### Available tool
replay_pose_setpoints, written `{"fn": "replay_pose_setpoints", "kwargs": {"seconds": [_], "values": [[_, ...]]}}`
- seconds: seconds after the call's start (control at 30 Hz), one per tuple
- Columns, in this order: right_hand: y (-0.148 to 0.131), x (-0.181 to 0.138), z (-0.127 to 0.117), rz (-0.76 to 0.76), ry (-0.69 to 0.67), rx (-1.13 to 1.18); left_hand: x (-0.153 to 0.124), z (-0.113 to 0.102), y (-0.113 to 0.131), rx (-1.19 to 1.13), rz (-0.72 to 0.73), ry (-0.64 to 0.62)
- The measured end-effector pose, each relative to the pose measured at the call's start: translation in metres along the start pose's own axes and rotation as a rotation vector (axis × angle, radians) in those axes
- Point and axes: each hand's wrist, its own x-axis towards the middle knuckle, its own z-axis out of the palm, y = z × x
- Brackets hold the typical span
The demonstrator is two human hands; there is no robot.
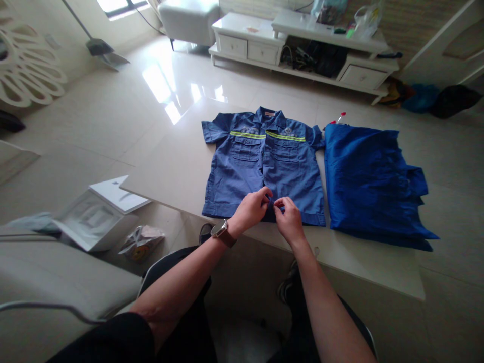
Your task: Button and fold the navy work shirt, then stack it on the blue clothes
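Fingers (265, 192) nearly closed, left hand (249, 209) and right hand (289, 219) pinch the blue shirt (295, 176) near its front hem, forearms (183, 282) converging.

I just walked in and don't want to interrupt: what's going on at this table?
A person's left hand and right hand pinch a blue short-sleeved shirt at the front, near its hem. It lies front up on a pale table, collar pointing away. Whether the front is fastened there, I can't tell. A brighter blue cloth lies to its right.
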Motion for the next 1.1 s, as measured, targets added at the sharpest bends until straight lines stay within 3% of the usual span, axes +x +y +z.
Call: {"fn": "replay_pose_setpoints", "kwargs": {"seconds": [0.1, 0.23, 0.3, 0.47, 0.53, 0.63, 0.77, 0.97, 1.1], "values": [[-0.001, 0.001, 0.003, 0.025, 0.021, -0.043, 0.002, -0.002, 0.002, -0.061, -0.03, 0.033], [-0.002, 0.002, 0.005, 0.057, 0.088, -0.046, 0.001, -0.003, 0.008, -0.119, -0.042, 0.262], [-0.002, 0.003, 0.003, 0.065, 0.144, -0.046, -0.002, -0.001, 0.011, -0.182, -0.114, 0.29], [0.001, 0.005, -0.002, 0.104, 0.24, -0.014, -0.012, 0.017, 0.017, -0.517, -0.513, -0.181], [0.001, 0.005, -0.004, 0.112, 0.245, 0.008, -0.014, 0.026, 0.017, -0.756, -0.684, -0.234], [-0.001, 0.004, -0.004, 0.109, 0.235, 0.021, -0.013, 0.036, 0.018, -1.1, -0.769, -0.135], [-0.006, 0.002, 0.0, 0.057, 0.191, -0.005, -0.009, 0.041, 0.019, -1.326, -0.66, 0.113], [-0.013, 0.001, 0.007, -0.09, 0.115, -0.158, -0.006, 0.046, 0.015, -1.283, -0.605, 0.306], [-0.015, 0.002, 0.009, -0.108, 0.112, -0.149, -0.005, 0.046, 0.01, -1.293, -0.624, 0.371]]}}
